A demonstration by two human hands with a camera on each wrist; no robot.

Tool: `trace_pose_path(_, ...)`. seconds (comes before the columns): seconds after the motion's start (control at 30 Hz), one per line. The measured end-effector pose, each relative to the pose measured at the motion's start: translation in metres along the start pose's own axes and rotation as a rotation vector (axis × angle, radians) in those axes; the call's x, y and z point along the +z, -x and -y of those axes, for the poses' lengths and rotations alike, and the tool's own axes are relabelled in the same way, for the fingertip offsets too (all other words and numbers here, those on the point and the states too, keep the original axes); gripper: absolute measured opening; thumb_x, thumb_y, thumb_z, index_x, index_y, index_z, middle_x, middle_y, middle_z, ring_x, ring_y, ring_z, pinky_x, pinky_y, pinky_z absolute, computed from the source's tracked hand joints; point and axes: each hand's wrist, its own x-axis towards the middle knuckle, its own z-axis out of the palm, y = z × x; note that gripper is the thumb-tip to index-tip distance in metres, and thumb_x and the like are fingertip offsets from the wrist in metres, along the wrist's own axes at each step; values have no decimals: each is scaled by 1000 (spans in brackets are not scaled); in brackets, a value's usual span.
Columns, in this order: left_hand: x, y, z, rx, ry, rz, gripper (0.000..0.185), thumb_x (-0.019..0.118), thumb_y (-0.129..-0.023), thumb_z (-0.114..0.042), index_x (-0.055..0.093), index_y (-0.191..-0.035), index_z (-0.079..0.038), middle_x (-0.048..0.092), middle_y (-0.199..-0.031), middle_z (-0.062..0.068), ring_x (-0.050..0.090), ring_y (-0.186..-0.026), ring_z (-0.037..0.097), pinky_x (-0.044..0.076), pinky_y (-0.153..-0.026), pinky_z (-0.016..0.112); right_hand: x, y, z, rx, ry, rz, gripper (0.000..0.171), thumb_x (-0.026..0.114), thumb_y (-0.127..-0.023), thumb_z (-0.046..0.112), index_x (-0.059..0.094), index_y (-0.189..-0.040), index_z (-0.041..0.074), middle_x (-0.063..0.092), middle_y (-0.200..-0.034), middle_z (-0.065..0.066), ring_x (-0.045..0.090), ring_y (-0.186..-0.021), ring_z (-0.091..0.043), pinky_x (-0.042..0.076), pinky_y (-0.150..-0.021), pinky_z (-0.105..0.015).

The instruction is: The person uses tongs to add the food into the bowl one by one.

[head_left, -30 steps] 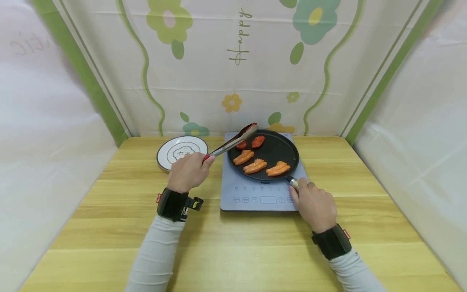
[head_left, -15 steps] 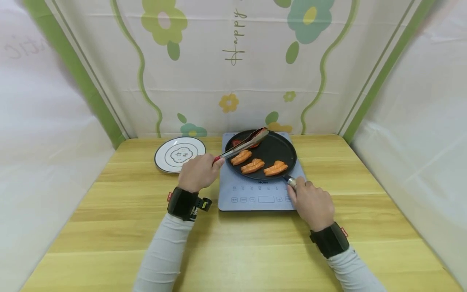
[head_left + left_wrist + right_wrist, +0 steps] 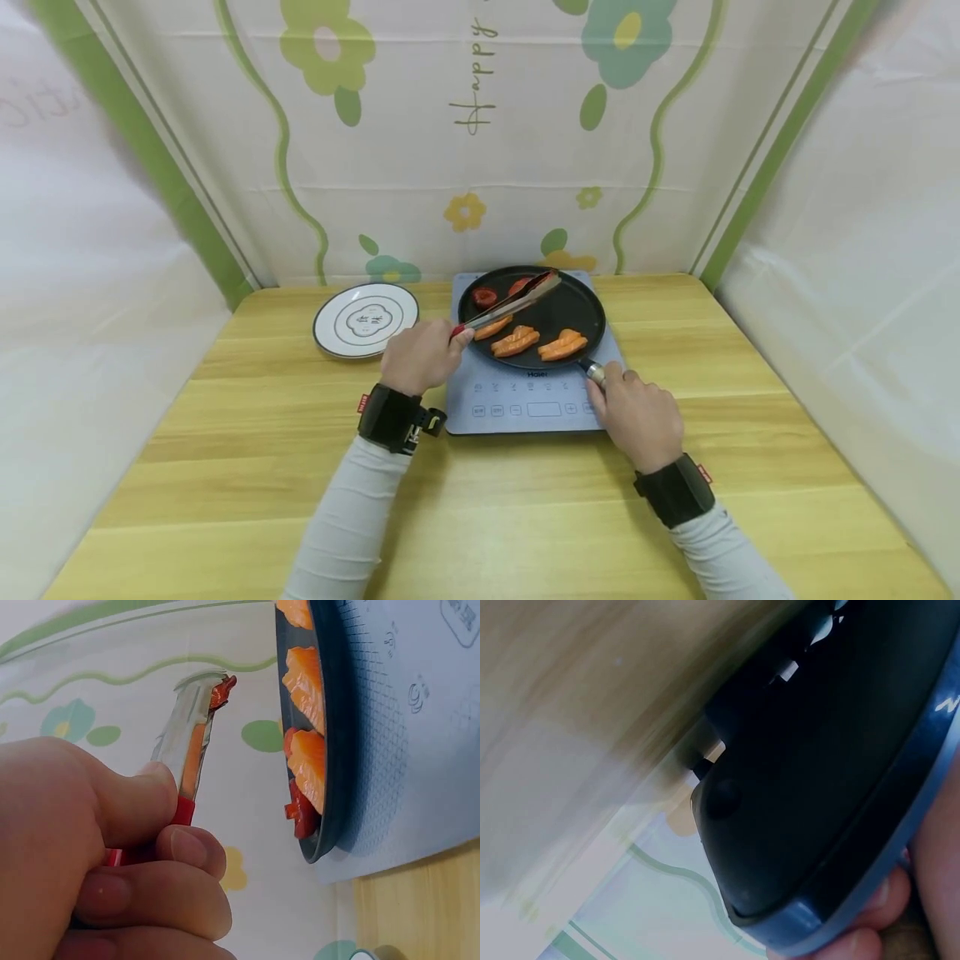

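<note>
Wooden table [image 3: 480, 517] carries a cooktop [image 3: 534, 400] — on it a black pan [image 3: 581, 310] with salmon pieces [image 3: 515, 341]. Left hand [image 3: 422, 357] grips tongs [image 3: 510, 303] reaching over the pan, ahead of its knuckles; right hand [image 3: 637, 415] wraps the pan handle [image 3: 595, 372] just beyond its fingers.

A white plate [image 3: 365, 319] with dark ring trim and a central motif sits on the wooden table [image 3: 480, 517], left of the blue-grey induction cooktop [image 3: 525, 398] and apart from it. A floral backdrop cloth [image 3: 480, 150] with green wavy stripes and script lettering hangs behind the table. Plain white sheeting [image 3: 855, 250] encloses both sides.
</note>
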Motion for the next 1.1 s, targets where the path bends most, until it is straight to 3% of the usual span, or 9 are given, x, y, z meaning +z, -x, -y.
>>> trace_pose_path(0.77, 19, -13, -14, -9, -63, 79, 55, 50, -110, -52, 54, -66, -19, 52, -65, -2, 56, -60, 19, 38, -52, 34, 0, 1, 1, 3, -6, 7, 41, 69, -102, 37, 50, -84, 5, 43, -62, -6, 37, -43, -17, 24, -40, -29)
trace_pose_path(1.1, 19, -17, -19, 10, -110, 103, 59, 50, -110, -52, 51, -62, -17, 48, -61, -2, 54, -57, 19, 37, -52, 34, -2, 0, 1, 2, 3, 5, 41, 69, -102, 37, 50, -83, 5, 43, -63, -6, 37, -43, -17, 24, -40, -29)
